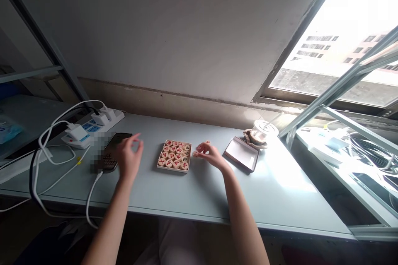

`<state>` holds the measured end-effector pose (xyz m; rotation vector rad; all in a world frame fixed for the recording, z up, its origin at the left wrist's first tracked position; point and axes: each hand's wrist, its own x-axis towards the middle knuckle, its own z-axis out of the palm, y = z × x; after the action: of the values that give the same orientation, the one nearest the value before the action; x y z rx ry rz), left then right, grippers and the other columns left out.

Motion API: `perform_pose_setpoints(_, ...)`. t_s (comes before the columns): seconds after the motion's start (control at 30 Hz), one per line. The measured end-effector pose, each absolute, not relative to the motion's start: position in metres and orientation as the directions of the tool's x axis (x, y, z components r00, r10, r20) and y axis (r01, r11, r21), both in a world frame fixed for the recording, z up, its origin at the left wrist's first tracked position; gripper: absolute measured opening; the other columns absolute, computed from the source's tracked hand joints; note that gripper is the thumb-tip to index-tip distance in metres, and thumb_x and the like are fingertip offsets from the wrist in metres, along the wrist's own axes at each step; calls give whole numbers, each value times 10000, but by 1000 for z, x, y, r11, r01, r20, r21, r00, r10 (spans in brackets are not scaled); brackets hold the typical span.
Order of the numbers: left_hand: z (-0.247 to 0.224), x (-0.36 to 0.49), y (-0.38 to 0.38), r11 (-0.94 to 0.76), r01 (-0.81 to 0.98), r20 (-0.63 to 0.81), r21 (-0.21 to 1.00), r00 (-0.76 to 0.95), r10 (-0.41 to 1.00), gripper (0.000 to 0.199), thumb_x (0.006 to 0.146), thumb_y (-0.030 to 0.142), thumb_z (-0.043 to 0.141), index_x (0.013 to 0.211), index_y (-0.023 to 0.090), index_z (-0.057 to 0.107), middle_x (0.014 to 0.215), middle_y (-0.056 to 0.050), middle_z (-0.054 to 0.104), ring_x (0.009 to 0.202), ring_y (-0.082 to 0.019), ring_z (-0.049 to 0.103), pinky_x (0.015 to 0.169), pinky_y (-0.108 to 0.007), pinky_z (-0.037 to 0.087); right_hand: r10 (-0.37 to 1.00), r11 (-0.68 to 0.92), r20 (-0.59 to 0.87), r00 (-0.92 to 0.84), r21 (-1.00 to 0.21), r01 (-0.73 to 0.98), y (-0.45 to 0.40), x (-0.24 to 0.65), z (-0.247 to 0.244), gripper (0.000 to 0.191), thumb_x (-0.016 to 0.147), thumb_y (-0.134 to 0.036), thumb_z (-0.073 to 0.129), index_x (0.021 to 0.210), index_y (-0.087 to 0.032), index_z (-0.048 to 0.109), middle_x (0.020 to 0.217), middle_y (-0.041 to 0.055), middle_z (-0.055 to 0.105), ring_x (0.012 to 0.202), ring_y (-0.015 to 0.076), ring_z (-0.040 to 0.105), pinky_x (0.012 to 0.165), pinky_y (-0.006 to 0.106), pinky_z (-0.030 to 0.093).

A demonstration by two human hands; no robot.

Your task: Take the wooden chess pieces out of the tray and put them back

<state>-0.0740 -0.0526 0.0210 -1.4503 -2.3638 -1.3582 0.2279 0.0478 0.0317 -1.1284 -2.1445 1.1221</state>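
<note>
Head view: pale grey smooth table point(186, 198); shallow square tray point(174, 168) of round wooden chess discs sits between both hands, no long axis. Right hand point(209, 154) is nearer, just right of tray, fingertips pinched on a loose disc point(195, 154). Left hand point(129, 157) hovers left of tray, fingers spread, holding nothing, beside a dark phone point(116, 140).

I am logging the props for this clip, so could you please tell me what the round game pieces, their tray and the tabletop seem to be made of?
Round game pieces: probably pale wood, matt, with red and dark characters on top.
Tray: shallow, light rim; card or wood, unclear.
Tabletop: smooth grey-blue sheet with soft window glare, likely painted metal or laminate.
Right hand holds one piece; left hand hovers open.
</note>
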Motion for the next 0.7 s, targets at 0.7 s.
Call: perform_pose_setpoints(0.7, 2, -174, -115, 567, 577, 183, 588, -778, 601, 1075, 684, 511, 686, 1506, 127, 111, 1382, -176, 501, 1264, -447, 419, 1001, -530, 385, 868, 463, 315, -383, -238, 854, 60, 234, 6, 295, 892, -165, 443, 1066, -225, 673, 1127, 129, 583, 1017, 276, 509, 818, 394, 376)
